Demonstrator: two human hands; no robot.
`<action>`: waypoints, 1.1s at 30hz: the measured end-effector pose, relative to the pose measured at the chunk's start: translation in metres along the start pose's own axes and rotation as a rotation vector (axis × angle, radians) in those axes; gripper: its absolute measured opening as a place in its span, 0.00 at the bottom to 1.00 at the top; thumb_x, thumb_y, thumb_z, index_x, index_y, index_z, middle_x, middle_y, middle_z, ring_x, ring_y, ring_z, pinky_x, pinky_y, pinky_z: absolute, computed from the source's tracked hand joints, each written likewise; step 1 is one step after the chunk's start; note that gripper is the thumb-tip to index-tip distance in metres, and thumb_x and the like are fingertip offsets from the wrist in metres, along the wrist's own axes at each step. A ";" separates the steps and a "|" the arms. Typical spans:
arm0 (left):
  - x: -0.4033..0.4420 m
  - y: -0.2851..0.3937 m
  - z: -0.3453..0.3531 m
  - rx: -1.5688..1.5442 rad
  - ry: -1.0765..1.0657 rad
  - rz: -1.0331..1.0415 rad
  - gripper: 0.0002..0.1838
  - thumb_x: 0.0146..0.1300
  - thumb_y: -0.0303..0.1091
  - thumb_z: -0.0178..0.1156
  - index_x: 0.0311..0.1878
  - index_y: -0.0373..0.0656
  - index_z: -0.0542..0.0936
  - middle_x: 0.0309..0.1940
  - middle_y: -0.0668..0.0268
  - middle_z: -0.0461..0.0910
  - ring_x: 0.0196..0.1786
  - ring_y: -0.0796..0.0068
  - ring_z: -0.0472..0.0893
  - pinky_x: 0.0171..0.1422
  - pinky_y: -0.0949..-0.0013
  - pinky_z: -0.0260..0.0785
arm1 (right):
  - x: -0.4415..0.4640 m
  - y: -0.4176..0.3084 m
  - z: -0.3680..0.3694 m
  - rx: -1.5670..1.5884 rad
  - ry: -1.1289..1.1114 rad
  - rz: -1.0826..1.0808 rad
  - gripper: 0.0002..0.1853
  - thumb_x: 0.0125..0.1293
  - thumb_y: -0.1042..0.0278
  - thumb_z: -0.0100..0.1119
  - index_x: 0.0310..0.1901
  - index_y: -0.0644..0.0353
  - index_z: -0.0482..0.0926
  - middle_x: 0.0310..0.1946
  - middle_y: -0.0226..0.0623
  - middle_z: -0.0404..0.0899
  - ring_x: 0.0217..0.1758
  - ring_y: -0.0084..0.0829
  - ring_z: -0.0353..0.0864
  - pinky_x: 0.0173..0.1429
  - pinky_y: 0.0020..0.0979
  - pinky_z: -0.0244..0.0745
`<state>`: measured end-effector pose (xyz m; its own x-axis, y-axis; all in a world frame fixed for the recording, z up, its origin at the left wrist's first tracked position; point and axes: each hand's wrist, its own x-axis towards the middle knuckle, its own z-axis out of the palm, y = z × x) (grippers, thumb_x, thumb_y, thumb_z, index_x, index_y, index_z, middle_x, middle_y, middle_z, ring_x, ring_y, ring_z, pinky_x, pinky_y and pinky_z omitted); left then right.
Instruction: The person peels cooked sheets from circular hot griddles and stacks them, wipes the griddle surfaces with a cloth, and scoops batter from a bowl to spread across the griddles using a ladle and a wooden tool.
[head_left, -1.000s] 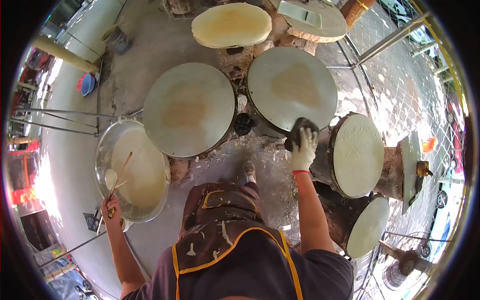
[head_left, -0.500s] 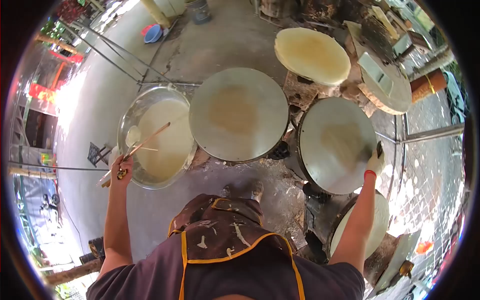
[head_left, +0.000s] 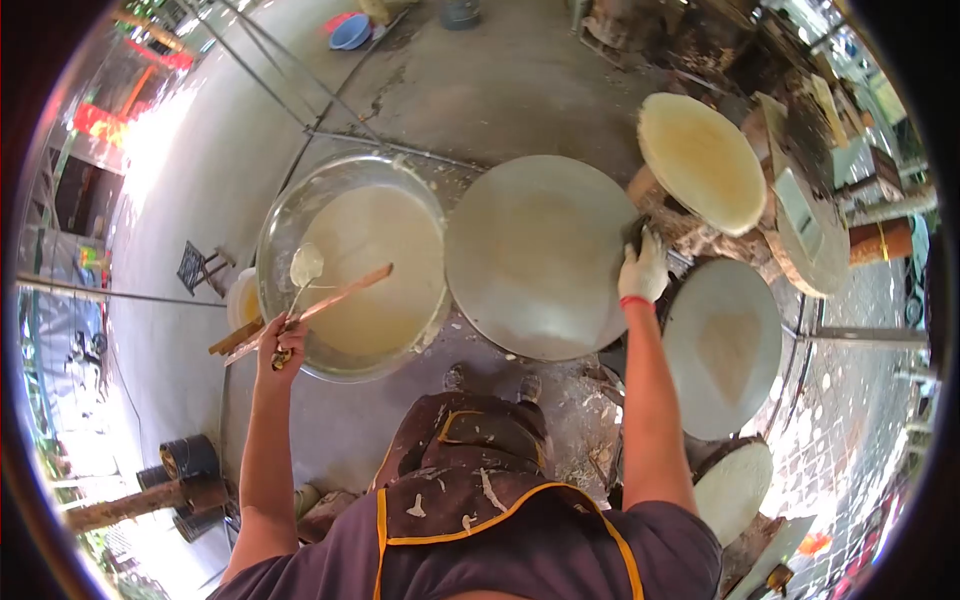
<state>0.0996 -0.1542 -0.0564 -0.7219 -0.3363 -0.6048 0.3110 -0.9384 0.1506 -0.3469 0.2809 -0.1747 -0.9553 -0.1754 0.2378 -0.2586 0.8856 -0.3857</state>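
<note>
My left hand (head_left: 282,345) is closed around a ladle (head_left: 307,265) and a wooden stick (head_left: 350,290), held over the near left part of a large metal basin (head_left: 270,250) of pale batter (head_left: 375,240). My right hand (head_left: 645,268), in a whitish glove with a red band at the wrist, is at the right edge of a round grey griddle (head_left: 535,255). Its fingers are closed on a dark pad (head_left: 634,234), mostly hidden by the glove. To the right of that hand lies a second round griddle (head_left: 722,350) with a brownish patch in its middle.
A round, pale-yellow disc (head_left: 702,163) stands behind the griddles, beside a thick slab (head_left: 800,225). Another pale round top (head_left: 733,492) is at the near right. Metal bars run behind the basin. A small black stool (head_left: 203,268) and a blue basin (head_left: 350,31) are on the floor.
The view has turned and shifted left. My right hand with the dark pad has gone from the right griddle to the edge of the one beside the basin. My left hand still holds the ladle and stick.
</note>
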 end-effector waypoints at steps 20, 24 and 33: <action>0.011 0.080 -0.035 -0.090 -0.027 -0.095 0.11 0.69 0.31 0.46 0.35 0.30 0.69 0.21 0.65 0.67 0.19 0.81 0.64 0.20 0.79 0.61 | -0.207 -0.177 -0.023 0.167 -0.540 -0.869 0.26 0.52 0.72 0.59 0.57 0.53 0.74 0.60 0.36 0.70 0.69 0.42 0.61 0.73 0.47 0.52; 0.030 0.093 -0.034 -0.053 -0.046 -0.166 0.12 0.69 0.31 0.45 0.34 0.32 0.69 0.19 0.67 0.65 0.20 0.80 0.65 0.21 0.78 0.62 | -0.260 -0.123 -0.061 -0.056 -0.417 -0.448 0.27 0.53 0.71 0.59 0.58 0.53 0.73 0.61 0.40 0.68 0.69 0.44 0.61 0.71 0.47 0.56; 0.045 0.094 -0.019 0.119 0.055 -0.167 0.10 0.68 0.30 0.47 0.34 0.32 0.71 0.18 0.66 0.66 0.19 0.81 0.65 0.18 0.81 0.61 | -0.106 -0.043 -0.014 -0.075 0.060 0.287 0.27 0.61 0.61 0.55 0.63 0.54 0.68 0.66 0.41 0.64 0.70 0.45 0.59 0.71 0.42 0.54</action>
<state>0.1082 -0.2562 -0.0846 -0.7218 -0.1732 -0.6701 0.1117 -0.9846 0.1342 -0.2326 0.2673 -0.1704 -0.9770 0.1103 0.1822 0.0339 0.9250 -0.3783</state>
